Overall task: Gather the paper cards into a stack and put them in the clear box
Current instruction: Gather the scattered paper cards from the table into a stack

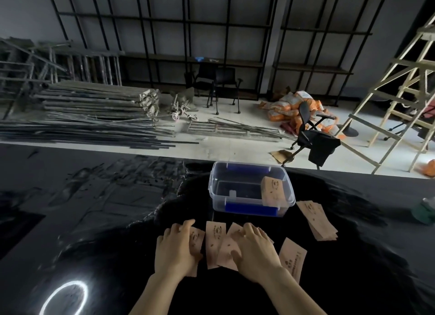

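Several pinkish paper cards (214,244) lie spread on the black table just in front of me. My left hand (177,248) rests flat on the leftmost card. My right hand (255,251) presses flat on the overlapping cards in the middle. One card (292,258) lies apart to the right of my right hand. A fanned pile of cards (316,220) sits farther right. The clear box (251,188), with blue clips, stands open behind the cards, and a small stack of cards (273,191) leans against its right wall.
The glossy black table (94,208) stretches left and right; a ring light is reflected at the lower left. A green object (424,211) sits at the table's right edge. Beyond the table are chairs, metal poles, orange bags and a wooden ladder on the floor.
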Demonstrator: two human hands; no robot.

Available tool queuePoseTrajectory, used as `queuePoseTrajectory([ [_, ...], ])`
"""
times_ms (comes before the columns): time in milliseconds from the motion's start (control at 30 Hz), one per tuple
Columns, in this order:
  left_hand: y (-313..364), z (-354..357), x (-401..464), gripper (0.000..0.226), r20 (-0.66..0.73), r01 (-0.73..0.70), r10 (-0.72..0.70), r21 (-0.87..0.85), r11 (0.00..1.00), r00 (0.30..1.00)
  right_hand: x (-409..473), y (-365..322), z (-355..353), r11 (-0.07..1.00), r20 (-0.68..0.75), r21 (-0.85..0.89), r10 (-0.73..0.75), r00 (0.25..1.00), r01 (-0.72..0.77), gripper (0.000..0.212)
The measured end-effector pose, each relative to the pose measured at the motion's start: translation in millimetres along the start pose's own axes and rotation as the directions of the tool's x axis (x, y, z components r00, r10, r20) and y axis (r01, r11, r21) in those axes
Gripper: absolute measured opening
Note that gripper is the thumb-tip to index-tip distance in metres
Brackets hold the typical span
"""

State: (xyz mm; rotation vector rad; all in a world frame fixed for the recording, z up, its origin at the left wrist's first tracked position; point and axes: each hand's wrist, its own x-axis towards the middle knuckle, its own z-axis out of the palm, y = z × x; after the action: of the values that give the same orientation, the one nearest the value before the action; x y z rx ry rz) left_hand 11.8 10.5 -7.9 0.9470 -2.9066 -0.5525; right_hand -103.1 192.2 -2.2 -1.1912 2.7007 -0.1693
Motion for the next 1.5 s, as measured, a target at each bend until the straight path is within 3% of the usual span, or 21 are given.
queuePoseTrajectory([
  [133,-8,-8,-1,0.092,0.015,-0.025,0.027,-0.147,0.989,1.0,7,6,1,1.0,0.039,0.01,0.0,0.999,-0.001,0.059],
  [267,-14,-12,2,0.092,-0.033,-0.114,0.109,-0.187,0.976,0.993,15,13,2,1.0,0.075,0.004,-0.006,0.997,0.006,0.082],
  [400,-11,-13,3,0.055,-0.054,-0.135,0.126,-0.2,0.971,0.991,19,18,0,0.999,0.087,0.028,0.024,0.996,-0.027,0.087],
  [500,-9,-14,0,0.035,-0.035,-0.145,0.142,-0.117,0.982,0.989,16,20,0,0.995,0.051,0.088,0.035,0.998,-0.039,0.083],
  [600,-8,-14,-1,0.044,-0.066,-0.152,0.149,-0.046,0.987,0.987,17,23,-6,0.983,0.006,0.179,0.043,0.999,-0.043,0.071],
  [800,-16,-15,4,0.06,-0.017,-0.192,0.191,-0.092,0.977,0.981,19,18,-19,0.943,-0.132,0.32,-0.047,0.99,0.088,0.016],
  [967,-18,-18,5,0.034,-0.035,-0.2,0.198,-0.27,0.942,0.98,22,1,-13,0.916,-0.175,0.383,-0.054,0.983,0.118,0.017],
  [1133,-19,-17,4,0.034,-0.021,-0.282,0.282,-0.146,0.948,0.959,22,-16,-2,0.892,-0.209,0.429,-0.052,0.977,0.139,0.016],
  [1267,-22,-15,3,0.033,-0.046,-0.285,0.282,-0.088,0.954,0.958,25,-12,5,0.92,-0.189,0.373,-0.05,0.981,0.119,0.052],
  [1433,-30,-22,3,0.03,-0.057,-0.265,0.261,-0.09,0.96,0.964,36,2,5,0.961,0.136,0.231,-0.188,0.973,0.154,0.086],
  [1500,-33,-23,3,0.027,-0.051,-0.255,0.252,-0.099,0.962,0.967,41,0,6,0.958,0.166,0.221,-0.223,0.961,0.184,0.09],
])
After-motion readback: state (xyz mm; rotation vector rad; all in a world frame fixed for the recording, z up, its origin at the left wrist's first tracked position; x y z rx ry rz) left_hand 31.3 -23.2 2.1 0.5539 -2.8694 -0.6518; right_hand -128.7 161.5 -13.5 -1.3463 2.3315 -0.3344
